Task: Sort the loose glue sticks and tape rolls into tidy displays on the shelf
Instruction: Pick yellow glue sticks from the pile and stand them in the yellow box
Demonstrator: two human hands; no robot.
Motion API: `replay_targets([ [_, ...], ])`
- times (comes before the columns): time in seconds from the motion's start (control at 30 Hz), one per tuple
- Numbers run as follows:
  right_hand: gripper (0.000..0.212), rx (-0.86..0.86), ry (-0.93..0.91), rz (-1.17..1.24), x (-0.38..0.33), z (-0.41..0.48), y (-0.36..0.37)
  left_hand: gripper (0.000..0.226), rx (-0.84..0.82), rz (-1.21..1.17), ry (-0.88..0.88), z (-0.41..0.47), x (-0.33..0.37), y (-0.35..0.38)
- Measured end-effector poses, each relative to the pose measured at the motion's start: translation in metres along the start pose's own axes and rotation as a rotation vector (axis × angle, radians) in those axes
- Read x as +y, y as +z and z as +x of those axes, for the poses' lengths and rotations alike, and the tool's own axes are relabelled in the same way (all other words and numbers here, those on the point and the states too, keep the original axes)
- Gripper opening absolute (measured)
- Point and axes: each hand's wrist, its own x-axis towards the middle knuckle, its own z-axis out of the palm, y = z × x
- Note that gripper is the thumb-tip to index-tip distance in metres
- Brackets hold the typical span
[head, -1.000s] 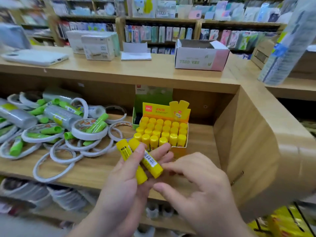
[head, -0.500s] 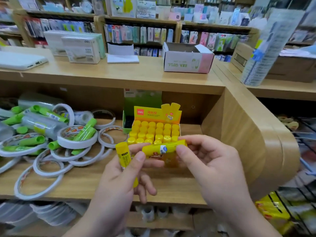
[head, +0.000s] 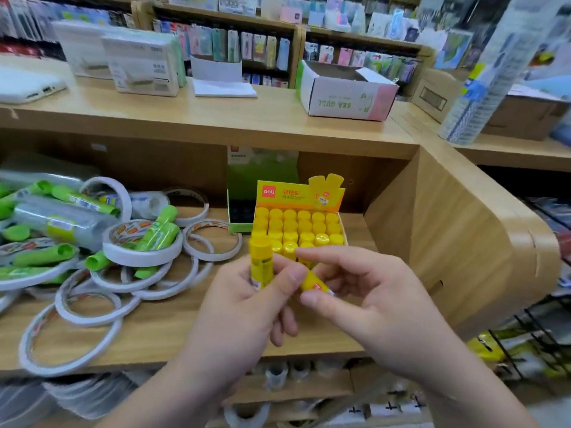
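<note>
Pinching lightly — left hand an upright glue stick, right hand a tilted stick — either could slip off the shelf.

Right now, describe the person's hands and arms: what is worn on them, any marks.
The left hand and right hand are bare: no gloves, rings, watch or bracelet show. The nails look short and unpainted. The left forearm and right forearm are uncovered to the frame's edge; no sleeve is in view.
</note>
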Motion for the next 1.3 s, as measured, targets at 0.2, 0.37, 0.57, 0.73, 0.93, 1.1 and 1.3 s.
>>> replay_targets([
  [0.2, 0.022, 0.143, 0.014, -0.129, 0.0, 0.011, -0.01, 0.017, 0.077, 0.098, 0.067, -0.001, 0.0, -0.016],
  [0.37, 0.027, 0.349, 0.007, -0.08, 0.001, 0.023, -0.017, 0.018, 0.137, 0.485, 0.14, -0.001, -0.028, -0.041],
  [0.57, 0.028, 0.43, -0.025, -0.2, 0.004, 0.037, -0.015, 0.013, 0.106, 0.606, 0.098, 0.006, -0.031, -0.044],
  [0.73, 0.029, 0.516, -0.094, -0.173, 0.008, 0.038, -0.023, 0.013, 0.118, 0.536, 0.055, 0.005, -0.03, -0.044],
  [0.93, 0.027, 0.587, -0.16, -0.165, 0.012, 0.038, -0.019, 0.016, 0.138, 0.426, -0.024, 0.005, -0.028, -0.045],
  [1.1, 0.017, 0.448, -0.146, -0.354, 0.032, 0.036, -0.011, 0.015, 0.128, 0.432, -0.042, 0.006, -0.028, -0.046],
  [1.3, 0.014, 0.277, -0.2, -0.549, 0.041, 0.034, -0.012, 0.016, 0.125, 0.437, -0.029, 0.006, -0.027, -0.046],
])
